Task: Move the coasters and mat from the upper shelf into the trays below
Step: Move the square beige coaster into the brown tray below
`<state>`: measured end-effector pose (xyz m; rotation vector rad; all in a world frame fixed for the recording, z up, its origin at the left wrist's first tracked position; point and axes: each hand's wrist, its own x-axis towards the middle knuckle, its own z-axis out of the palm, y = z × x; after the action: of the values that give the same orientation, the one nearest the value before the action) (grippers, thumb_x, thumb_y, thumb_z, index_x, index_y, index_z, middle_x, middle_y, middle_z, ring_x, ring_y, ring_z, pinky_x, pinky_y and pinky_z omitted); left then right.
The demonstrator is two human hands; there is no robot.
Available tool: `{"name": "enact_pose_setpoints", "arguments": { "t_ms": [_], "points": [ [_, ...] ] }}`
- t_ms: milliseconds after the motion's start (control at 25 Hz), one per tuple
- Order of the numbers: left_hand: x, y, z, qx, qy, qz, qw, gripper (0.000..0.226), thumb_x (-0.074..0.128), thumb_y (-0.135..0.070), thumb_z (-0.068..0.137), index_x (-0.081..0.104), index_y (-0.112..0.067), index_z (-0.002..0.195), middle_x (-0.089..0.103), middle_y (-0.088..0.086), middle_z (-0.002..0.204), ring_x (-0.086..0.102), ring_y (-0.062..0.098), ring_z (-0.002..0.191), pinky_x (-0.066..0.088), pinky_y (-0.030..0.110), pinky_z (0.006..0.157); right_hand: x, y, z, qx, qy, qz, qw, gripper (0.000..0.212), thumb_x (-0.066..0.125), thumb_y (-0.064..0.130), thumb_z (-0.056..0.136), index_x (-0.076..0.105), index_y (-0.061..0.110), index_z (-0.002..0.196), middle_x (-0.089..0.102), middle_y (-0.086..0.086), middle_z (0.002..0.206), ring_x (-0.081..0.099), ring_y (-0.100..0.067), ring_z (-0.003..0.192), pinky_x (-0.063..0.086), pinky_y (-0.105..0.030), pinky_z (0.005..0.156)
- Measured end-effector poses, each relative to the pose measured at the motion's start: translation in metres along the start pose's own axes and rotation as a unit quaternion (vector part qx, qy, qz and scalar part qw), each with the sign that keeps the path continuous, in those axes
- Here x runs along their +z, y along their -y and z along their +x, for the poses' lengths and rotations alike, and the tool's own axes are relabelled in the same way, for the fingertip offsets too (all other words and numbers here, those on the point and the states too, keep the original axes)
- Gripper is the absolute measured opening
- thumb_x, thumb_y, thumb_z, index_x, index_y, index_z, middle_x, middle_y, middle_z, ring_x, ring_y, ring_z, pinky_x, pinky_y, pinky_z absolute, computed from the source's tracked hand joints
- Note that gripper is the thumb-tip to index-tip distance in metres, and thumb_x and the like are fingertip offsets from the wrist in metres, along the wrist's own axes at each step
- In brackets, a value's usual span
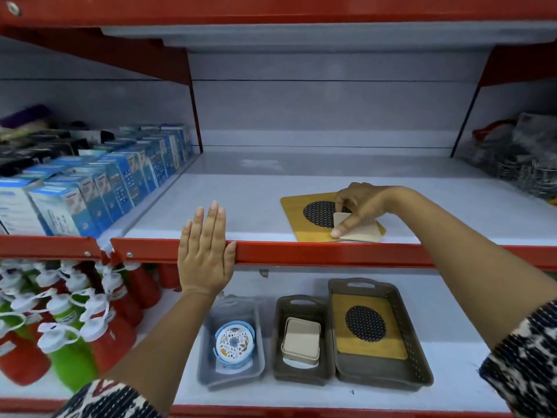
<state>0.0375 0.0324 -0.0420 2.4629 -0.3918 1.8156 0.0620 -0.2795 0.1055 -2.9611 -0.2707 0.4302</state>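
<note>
On the upper shelf lies a wooden mat with a dark patterned round centre. A beige square coaster rests tilted on its front right corner, pinched between the fingers and thumb of my right hand. My left hand lies flat and open against the red front edge of the shelf. Below stand three trays: a grey tray holding a round floral coaster set, a small brown tray with stacked beige coasters, and a large brown tray holding another wooden mat.
Blue boxes fill the upper shelf on the left. A wire basket of packed goods sits at the right. Red and green bottles with white caps crowd the lower shelf on the left. A red bracket divides the shelf bays.
</note>
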Motion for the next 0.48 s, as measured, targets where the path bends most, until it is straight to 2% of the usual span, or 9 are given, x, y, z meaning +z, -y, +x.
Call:
{"name": "enact_pose_setpoints", "arguments": {
  "t_ms": [160, 240, 360, 400, 480],
  "points": [
    [0.000, 0.000, -0.001, -0.005, 0.002, 0.001, 1.000, 0.058, 0.015, -0.037, 0.099, 0.009, -0.014, 0.152, -0.002, -0.006, 0.161, 0.003, 0.015, 0.148, 0.007, 0.034, 0.121, -0.001, 0.001, -0.005, 0.004, -0.017, 0.051, 0.999, 0.060, 0.079, 0.057, 0.058, 0.053, 0.021, 0.098, 0.052, 0.005, 0.097, 0.051, -0.014, 0.088, 0.043, -0.027, 0.071],
    [0.000, -0.001, -0.001, -0.005, 0.005, -0.002, 1.000, 0.058, 0.014, -0.037, 0.099, 0.007, -0.014, 0.153, -0.003, -0.006, 0.161, 0.001, 0.014, 0.148, 0.006, 0.033, 0.121, -0.008, 0.001, -0.012, -0.001, -0.049, 0.097, 0.994, 0.055, 0.083, 0.048, 0.060, 0.057, 0.021, 0.101, 0.056, 0.006, 0.097, 0.054, -0.014, 0.089, 0.044, -0.027, 0.074],
    [-0.001, -0.001, 0.001, -0.005, 0.011, -0.002, 1.000, 0.058, 0.014, -0.037, 0.099, 0.004, -0.015, 0.153, -0.005, -0.006, 0.160, 0.000, 0.014, 0.148, 0.004, 0.033, 0.121, -0.023, 0.000, -0.029, -0.020, -0.079, 0.181, 0.980, 0.035, 0.080, 0.026, 0.071, 0.068, 0.016, 0.102, 0.070, 0.003, 0.094, 0.062, -0.016, 0.094, 0.046, -0.030, 0.089],
    [-0.001, 0.000, 0.000, -0.005, 0.012, 0.001, 1.000, 0.058, 0.013, -0.037, 0.100, 0.004, -0.015, 0.153, -0.005, -0.006, 0.160, 0.000, 0.014, 0.148, 0.004, 0.033, 0.121, -0.028, -0.002, -0.035, -0.022, -0.080, 0.201, 0.976, 0.028, 0.078, 0.021, 0.074, 0.071, 0.014, 0.100, 0.071, 0.002, 0.093, 0.063, -0.015, 0.093, 0.047, -0.030, 0.089],
    [-0.001, 0.000, -0.001, -0.004, 0.008, 0.004, 1.000, 0.058, 0.013, -0.037, 0.100, 0.004, -0.015, 0.153, -0.005, -0.006, 0.161, 0.000, 0.015, 0.148, 0.004, 0.033, 0.121, -0.036, -0.006, -0.050, -0.021, -0.091, 0.246, 0.965, 0.020, 0.075, 0.015, 0.077, 0.074, 0.013, 0.097, 0.072, 0.001, 0.092, 0.064, -0.013, 0.090, 0.051, -0.025, 0.079]
  ]
}}
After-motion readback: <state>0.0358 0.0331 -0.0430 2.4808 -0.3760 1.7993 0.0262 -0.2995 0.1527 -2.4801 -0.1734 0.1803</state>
